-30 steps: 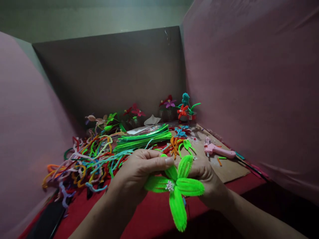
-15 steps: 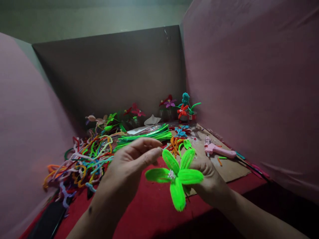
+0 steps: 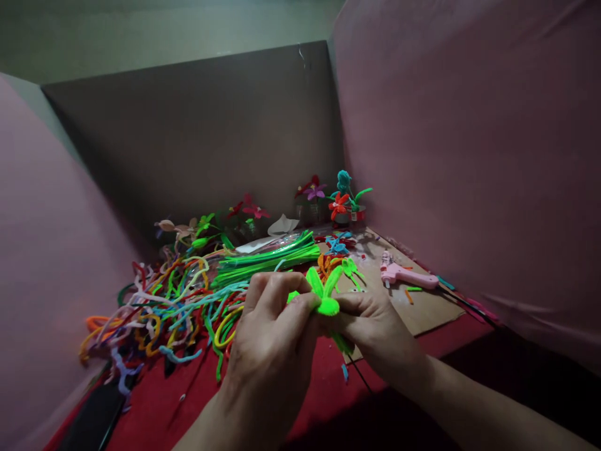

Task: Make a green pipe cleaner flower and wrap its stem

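Note:
A bright green pipe-cleaner flower (image 3: pixel 323 289) is held between both hands above the red cloth. My left hand (image 3: pixel 277 332) has its thumb and fingers closed on the petals at the flower's left side. My right hand (image 3: pixel 375 322) pinches the flower from the right, near its base. Some petals point up and one points toward me; the white centre is hidden from this angle. Below the right hand, part of a green petal and a thin dark stem (image 3: pixel 360 374) show.
Loose coloured pipe cleaners (image 3: pixel 164 307) pile up at left, beside a black flat object (image 3: pixel 94 410). Green pipe cleaners (image 3: pixel 267 260) lie in a bundle behind my hands. A pink glue gun (image 3: pixel 408 275) rests on cardboard (image 3: pixel 434 310) at right. Finished flowers (image 3: pixel 339 203) stand at the back.
My left hand, free with fingers curved beside the flower before, has come right and closed on its petals. The flower has tipped, so its face no longer points at me.

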### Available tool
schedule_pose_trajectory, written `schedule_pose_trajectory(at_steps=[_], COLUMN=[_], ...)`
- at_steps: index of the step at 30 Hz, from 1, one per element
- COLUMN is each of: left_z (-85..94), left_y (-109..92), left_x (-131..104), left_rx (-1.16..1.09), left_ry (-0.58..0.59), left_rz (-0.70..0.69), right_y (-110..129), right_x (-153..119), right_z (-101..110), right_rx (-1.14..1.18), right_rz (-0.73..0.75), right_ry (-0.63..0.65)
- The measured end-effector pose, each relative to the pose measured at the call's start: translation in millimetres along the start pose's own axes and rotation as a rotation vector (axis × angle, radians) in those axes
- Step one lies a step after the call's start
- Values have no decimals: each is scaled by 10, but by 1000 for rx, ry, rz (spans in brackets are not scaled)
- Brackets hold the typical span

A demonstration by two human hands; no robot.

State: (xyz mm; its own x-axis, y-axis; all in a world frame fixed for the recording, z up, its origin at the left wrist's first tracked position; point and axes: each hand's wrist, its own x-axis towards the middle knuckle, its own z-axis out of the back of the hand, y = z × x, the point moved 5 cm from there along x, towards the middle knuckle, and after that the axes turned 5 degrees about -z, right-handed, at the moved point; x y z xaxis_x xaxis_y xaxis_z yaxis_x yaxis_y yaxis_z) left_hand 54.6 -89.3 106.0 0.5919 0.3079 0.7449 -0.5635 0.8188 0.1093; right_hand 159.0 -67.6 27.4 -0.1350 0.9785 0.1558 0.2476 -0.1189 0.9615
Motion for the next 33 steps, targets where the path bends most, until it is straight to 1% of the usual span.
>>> schedule_pose_trajectory(at_steps=[2,5,9,14,18,22,24,25,28,30,31,33], left_z=[-5,3,10,37,47,92,158,197,248,186,126,-31], left_y=[15,20,-8,-85,-108,-78,-18,28,200,309,351,388], left_x=[-5,-17,-30,-31,-5,22,13,-3,-112,-221,-277,-365], left_rx=[-22,-33,-9,30,14,-20,-19,-22,-127,-269,-357,-546], left_ry=[-11,-19,-25,-56,-31,27,6,-24,-105,-116,-104,-36], left_rz=[-6,-11,-42,-125,-156,-157,-94,-35,226,432,535,693], right_y=[-18,-27,-43,-128,-197,-196,-163,-143,-94,-92,-98,-113], right_x=[4,22,40,55,82,106,113,115,116,116,116,120], right_z=[16,29,23,15,9,31,42,47,55,62,66,69], right_rx=[-20,8,93,233,316,340,327,313,285,297,307,322], right_rz=[-11,-28,-48,-103,-137,-145,-143,-140,-129,-129,-125,-115], right_ry=[-11,-1,48,90,150,140,118,106,77,62,56,51])
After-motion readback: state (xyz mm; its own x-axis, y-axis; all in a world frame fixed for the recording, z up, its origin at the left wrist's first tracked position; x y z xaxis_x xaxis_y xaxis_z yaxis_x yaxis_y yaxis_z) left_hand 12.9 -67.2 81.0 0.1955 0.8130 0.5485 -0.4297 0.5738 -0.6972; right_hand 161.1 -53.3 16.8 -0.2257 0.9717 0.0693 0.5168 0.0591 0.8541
